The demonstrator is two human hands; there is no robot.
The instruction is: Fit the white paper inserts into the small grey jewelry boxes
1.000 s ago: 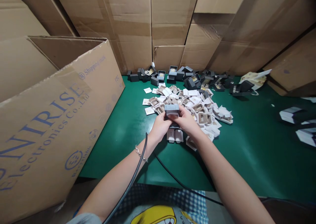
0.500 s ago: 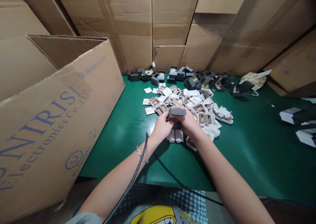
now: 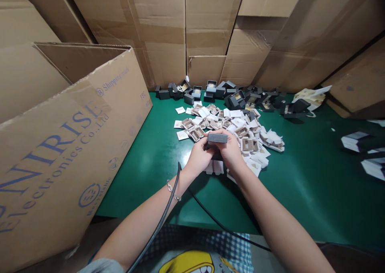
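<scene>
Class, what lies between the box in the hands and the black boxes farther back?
The head view shows a heap of white and brown packaging pieces between the held box and the black boxes.

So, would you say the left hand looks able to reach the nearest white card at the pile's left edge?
Probably yes: only green table shows between the left hand and the white card, though it and the right hand hold the dark grey box, so it may need freeing first.
</scene>
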